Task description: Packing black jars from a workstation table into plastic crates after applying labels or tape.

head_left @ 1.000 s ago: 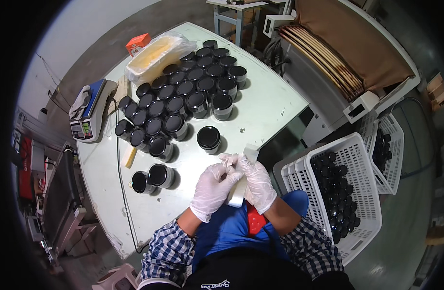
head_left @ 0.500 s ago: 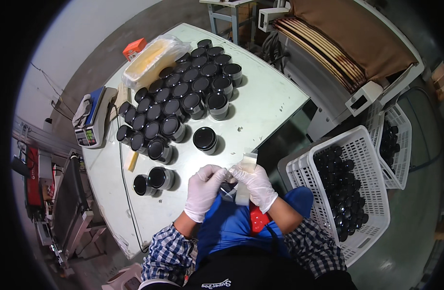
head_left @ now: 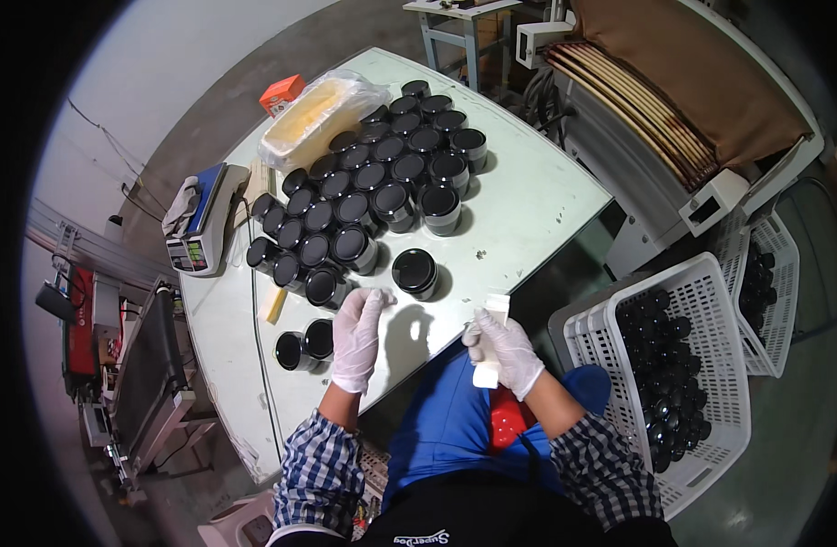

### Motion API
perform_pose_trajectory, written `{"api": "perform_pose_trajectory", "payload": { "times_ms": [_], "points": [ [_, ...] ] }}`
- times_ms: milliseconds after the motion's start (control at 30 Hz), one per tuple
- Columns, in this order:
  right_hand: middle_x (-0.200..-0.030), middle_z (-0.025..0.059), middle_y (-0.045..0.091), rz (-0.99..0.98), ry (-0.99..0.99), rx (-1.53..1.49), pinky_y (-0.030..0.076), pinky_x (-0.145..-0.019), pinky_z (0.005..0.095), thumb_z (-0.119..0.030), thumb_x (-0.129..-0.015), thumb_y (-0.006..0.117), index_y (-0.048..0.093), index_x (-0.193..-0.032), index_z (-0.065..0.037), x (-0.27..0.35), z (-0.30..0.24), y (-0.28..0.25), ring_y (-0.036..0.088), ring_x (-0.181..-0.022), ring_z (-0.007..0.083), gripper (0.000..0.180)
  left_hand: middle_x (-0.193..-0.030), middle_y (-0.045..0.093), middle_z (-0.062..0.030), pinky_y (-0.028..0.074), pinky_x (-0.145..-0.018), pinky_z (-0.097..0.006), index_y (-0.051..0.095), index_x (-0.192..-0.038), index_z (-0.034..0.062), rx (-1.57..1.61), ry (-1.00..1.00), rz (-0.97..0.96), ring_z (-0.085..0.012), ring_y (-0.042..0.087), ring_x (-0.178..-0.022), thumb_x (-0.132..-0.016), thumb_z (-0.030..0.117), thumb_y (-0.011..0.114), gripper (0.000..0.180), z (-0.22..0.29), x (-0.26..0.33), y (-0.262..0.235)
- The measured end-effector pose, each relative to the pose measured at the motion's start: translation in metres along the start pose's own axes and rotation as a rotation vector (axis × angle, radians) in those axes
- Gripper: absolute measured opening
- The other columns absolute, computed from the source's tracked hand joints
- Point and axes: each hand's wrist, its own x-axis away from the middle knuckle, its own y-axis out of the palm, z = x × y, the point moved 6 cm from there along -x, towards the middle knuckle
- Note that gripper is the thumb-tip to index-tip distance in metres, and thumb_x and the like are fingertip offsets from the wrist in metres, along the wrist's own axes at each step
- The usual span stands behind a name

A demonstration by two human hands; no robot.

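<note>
My left hand (head_left: 355,335), in a white glove, reaches over the white table (head_left: 528,210) with fingers apart and holds nothing. It is near a single black-lidded jar (head_left: 415,272) and the front row of a large group of black jars (head_left: 373,196). My right hand (head_left: 504,351), also gloved, hangs at the table's near edge, closed on a white strip of labels (head_left: 490,342) that dangles over my blue apron. Two more black jars (head_left: 304,345) stand to the left of my left hand.
A white basket (head_left: 682,383) full of black jars stands at my right, a second basket (head_left: 769,283) behind it. A digital scale (head_left: 200,228) and a plastic bag with yellow contents (head_left: 318,114) sit at the table's far left. A conveyor machine (head_left: 682,100) lies at the back right.
My hands were together on the label strip. Now the left hand has let go and moved left and forward toward the jars, while the right keeps the strip.
</note>
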Motion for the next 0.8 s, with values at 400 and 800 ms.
{"api": "perform_pose_trajectory", "payload": {
  "times_ms": [400, 800],
  "points": [
    [-0.064, 0.0019, 0.055, 1.006, -0.157, 0.775, 0.036, -0.040, 0.0317, -0.020, -0.081, 0.074, 0.058, -0.079, -0.008, 0.144, -0.084, -0.356, 0.046, -0.046, 0.0097, 0.020, -0.126, 0.056, -0.0246, 0.041, -0.099, -0.045, 0.072, -0.096, 0.0100, -0.903, 0.475, -0.240, -0.0406, 0.052, -0.115, -0.083, 0.022, 0.071, 0.018, 0.025, -0.025, 0.037],
    [-0.104, 0.0216, 0.063, 1.035, 0.204, 1.281, 0.049, -0.085, 0.0460, -0.032, -0.074, 0.076, 0.059, -0.102, -0.003, 0.189, -0.001, -0.456, 0.060, -0.102, 0.0397, 0.044, -0.104, 0.061, -0.0114, 0.044, -0.093, -0.035, 0.064, -0.090, 0.0029, -0.951, 0.481, -0.264, -0.0265, 0.053, -0.108, -0.076, -0.001, 0.074, 0.018, 0.026, -0.047, 0.062]
  ]
}}
